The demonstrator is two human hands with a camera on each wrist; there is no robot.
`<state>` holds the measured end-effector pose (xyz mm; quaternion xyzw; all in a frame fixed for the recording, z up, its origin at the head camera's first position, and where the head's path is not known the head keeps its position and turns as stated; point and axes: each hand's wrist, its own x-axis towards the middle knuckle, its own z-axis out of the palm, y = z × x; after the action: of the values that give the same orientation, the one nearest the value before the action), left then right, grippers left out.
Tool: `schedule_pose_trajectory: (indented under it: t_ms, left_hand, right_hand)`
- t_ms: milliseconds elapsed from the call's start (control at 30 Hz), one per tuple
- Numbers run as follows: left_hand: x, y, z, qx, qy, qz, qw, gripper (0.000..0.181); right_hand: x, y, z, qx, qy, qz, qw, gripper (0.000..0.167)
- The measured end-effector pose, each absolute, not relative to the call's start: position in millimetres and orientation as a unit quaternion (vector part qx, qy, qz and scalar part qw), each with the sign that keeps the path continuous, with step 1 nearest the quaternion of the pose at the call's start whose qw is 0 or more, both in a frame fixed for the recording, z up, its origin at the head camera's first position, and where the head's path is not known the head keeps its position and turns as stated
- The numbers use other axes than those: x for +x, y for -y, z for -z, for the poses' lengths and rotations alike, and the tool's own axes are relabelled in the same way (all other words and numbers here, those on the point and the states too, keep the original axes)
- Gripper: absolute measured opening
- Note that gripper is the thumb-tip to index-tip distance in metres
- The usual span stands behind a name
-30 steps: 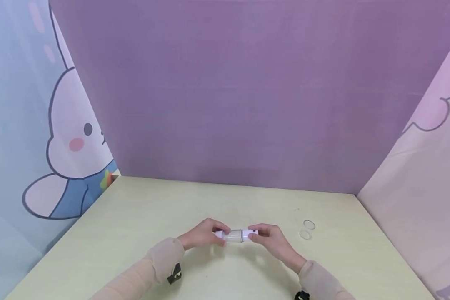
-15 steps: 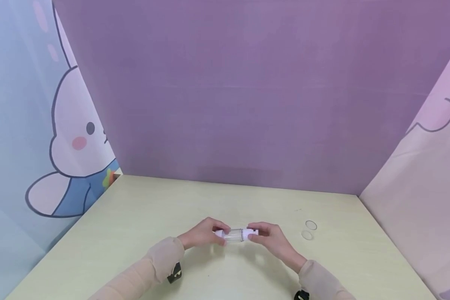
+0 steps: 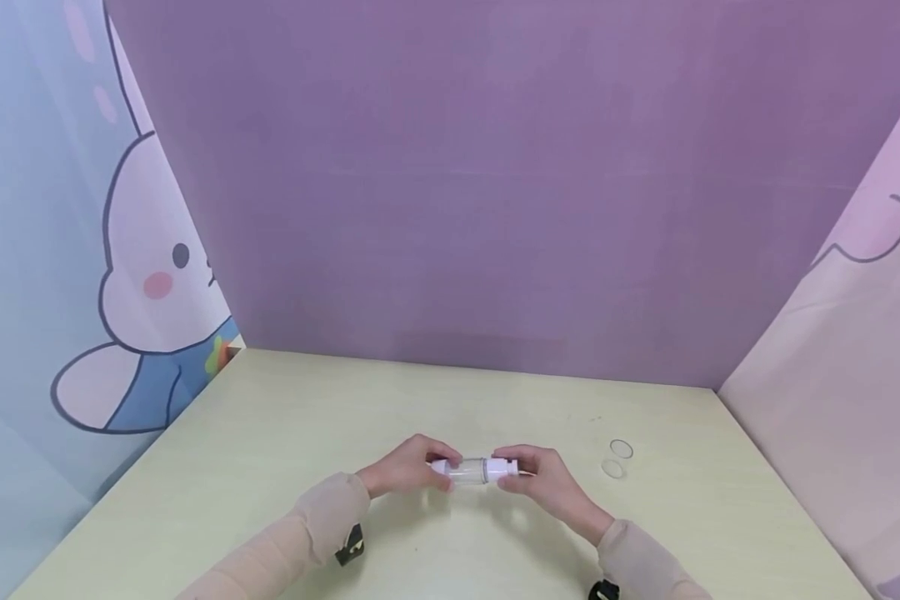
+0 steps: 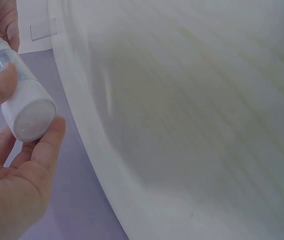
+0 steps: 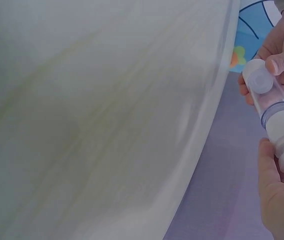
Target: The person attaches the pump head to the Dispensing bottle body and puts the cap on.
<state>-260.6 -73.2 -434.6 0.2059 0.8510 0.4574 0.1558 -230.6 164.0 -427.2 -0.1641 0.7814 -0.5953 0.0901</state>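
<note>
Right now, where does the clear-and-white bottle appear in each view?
Head: bottle below the picture's centre, lying sideways.
Left wrist: bottle at upper left, slanting.
Right wrist: bottle at far right, around mid-height, slanting.
Shared landmark: the left hand, gripping one white end; lower left in the left wrist view, upper right in the right.

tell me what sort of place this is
Probably a small screened-off work booth: a pale table stands against a plain purple backdrop, and a blue sheet with a cartoon figure closes off the left side.
</note>
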Motion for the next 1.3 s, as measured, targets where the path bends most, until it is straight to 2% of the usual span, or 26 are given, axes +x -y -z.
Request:
schedule_pose_trajectory:
  t_ms: [533, 1300]
  left_hand:
    - [-260.4, 74.5, 432.1, 0.202, -0.853, -0.455, 0.157, 0.036]
    - [-261.1, 75.0, 434.6, 0.203, -0.852, -0.457, 0.156, 0.036]
  right_hand:
    - [-233.1, -161.3, 429.6, -0.158, -0.799, 0.575, 0.077, 0.033]
    - [-229.4, -161.5, 428.0, -0.129, -0.810, 0.567, 0.075, 0.040]
